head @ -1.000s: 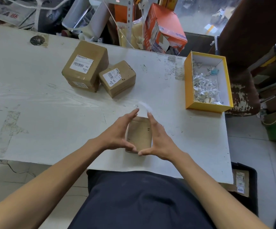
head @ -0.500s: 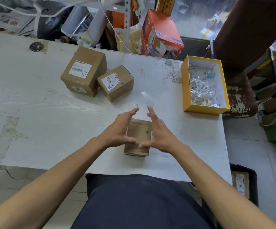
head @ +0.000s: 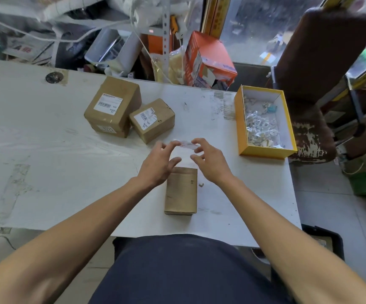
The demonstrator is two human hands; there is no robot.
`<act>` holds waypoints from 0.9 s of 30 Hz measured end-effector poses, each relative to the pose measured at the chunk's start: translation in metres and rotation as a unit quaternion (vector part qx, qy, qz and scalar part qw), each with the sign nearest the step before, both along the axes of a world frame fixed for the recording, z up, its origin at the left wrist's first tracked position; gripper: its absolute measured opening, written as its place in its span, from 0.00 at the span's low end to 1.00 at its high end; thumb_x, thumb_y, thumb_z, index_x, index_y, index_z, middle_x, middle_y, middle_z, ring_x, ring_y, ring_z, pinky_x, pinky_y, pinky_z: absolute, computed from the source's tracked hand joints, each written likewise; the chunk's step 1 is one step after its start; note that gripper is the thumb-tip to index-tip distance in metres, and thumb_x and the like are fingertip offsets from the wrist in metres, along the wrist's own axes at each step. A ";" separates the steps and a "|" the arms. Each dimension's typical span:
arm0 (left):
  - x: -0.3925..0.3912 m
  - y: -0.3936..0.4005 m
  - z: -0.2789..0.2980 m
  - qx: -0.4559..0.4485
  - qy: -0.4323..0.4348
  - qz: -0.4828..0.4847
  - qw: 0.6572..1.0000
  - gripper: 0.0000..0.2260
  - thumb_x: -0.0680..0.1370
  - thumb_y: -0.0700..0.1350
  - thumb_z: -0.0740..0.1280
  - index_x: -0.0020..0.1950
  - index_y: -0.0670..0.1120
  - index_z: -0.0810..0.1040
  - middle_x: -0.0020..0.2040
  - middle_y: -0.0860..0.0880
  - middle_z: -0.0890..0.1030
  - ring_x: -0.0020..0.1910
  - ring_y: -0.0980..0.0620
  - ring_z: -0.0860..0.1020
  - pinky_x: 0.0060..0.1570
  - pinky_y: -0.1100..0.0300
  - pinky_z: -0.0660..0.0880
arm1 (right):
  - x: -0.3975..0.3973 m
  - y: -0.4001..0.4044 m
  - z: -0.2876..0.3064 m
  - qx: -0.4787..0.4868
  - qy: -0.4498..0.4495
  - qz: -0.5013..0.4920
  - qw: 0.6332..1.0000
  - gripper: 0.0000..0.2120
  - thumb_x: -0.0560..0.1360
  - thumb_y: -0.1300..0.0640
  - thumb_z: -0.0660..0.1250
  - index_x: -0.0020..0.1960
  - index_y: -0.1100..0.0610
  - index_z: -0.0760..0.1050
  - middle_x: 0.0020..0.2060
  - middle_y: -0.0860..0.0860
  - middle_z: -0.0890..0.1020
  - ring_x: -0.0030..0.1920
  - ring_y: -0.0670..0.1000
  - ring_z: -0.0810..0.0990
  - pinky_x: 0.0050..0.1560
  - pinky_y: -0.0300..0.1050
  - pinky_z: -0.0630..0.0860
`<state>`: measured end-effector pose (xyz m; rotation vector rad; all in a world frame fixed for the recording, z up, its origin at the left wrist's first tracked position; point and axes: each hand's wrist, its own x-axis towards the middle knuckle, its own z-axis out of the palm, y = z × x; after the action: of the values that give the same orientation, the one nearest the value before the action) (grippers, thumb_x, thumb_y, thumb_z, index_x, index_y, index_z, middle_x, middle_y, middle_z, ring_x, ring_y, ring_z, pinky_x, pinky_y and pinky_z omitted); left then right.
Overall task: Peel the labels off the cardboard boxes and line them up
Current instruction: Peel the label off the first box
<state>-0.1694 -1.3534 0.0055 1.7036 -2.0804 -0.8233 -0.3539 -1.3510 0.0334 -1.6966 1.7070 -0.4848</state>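
hands: left (head: 159, 164) + right (head: 208, 163) pinch peeled label (head: 185, 144) | bare box (head: 181, 190) beneath

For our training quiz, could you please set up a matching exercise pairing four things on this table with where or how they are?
Things:
1. big box
2. plain box
3. yellow box
4. peeled label

States:
A. held between both hands
B. full of paper scraps
C. nearest the person, no label showing
D. farthest left, label on top

Pairs: 1-D, 2-C, 3-B, 4-A
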 end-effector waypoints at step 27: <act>-0.008 -0.072 0.045 0.064 -0.014 -0.026 0.998 0.09 0.71 0.41 0.76 0.46 0.48 0.78 0.44 0.49 0.84 0.44 0.51 0.83 0.47 0.48 0.82 | 0.018 -0.064 0.030 0.143 -0.007 0.065 0.988 0.11 0.73 0.52 0.72 0.50 0.59 0.83 0.40 0.53 0.84 0.38 0.48 0.82 0.42 0.42 0.81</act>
<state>-0.1779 -1.4252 0.0509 1.7428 -2.1401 -0.9724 -0.3354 -1.4150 0.0631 -1.5769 1.5603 -0.1813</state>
